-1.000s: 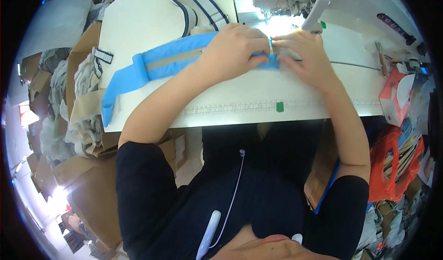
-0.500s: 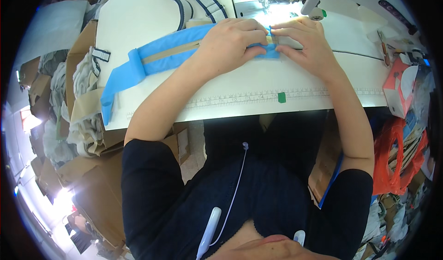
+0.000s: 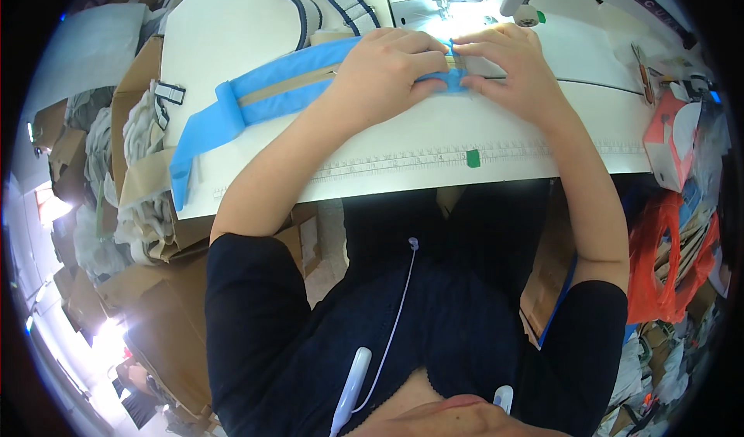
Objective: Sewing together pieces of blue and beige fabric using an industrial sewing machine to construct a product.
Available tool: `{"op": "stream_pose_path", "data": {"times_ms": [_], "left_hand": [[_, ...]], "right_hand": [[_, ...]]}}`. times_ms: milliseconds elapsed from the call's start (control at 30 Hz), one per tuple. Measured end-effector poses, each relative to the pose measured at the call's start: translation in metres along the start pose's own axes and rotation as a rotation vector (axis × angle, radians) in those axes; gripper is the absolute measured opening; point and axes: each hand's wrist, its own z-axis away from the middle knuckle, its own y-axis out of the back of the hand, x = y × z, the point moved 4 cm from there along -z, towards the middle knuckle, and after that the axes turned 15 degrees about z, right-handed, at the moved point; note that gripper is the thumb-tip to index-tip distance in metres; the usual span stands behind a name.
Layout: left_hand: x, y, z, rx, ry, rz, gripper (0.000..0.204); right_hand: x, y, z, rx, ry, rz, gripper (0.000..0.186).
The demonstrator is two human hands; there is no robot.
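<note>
My left hand (image 3: 391,72) is curled over the right part of a long blue fabric strip (image 3: 287,96) with a tan zipper band (image 3: 287,84) along it, gripping it just in front of the sewing machine. Facing it, my right hand (image 3: 508,69) has its fingers apart, their tips touching the strip's right end beside a small raised blue edge. The strip's left end is folded over and trails toward the table's front edge. The machine's presser area (image 3: 446,6) is lit behind both hands; what lies under my left fingers is hidden.
Striped straps (image 3: 341,3) lie at the back of the white table (image 3: 387,127), which has a printed ruler along its front. Cardboard boxes with cloth pieces (image 3: 136,61) stand at left. A pink-and-white box (image 3: 666,142), small tools and a red plastic bag (image 3: 651,274) are at right.
Both hands and the blue strip's right end have moved slightly back, toward the machine. The fingers keep much the same grip and spread.
</note>
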Motion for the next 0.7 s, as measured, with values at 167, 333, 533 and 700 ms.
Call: {"op": "stream_pose_path", "data": {"times_ms": [167, 333, 533, 700], "left_hand": [[-0.002, -0.005, 0.003, 0.015, 0.026, -0.012, 0.018], [-0.001, -0.001, 0.005, 0.035, 0.028, -0.017, 0.018], [-0.003, -0.003, 0.003, 0.051, 0.036, 0.013, 0.013], [-0.001, -0.001, 0.005, 0.054, 0.054, 0.036, 0.009]], "right_hand": [[-0.002, 0.003, 0.001, -0.020, 0.018, 0.025, 0.033], [-0.013, 0.011, -0.004, 0.074, 0.034, 0.021, 0.031], [-0.014, 0.002, -0.004, 0.058, 0.016, 0.106, 0.031], [-0.015, 0.004, -0.004, 0.037, 0.013, 0.078, 0.037]]}}
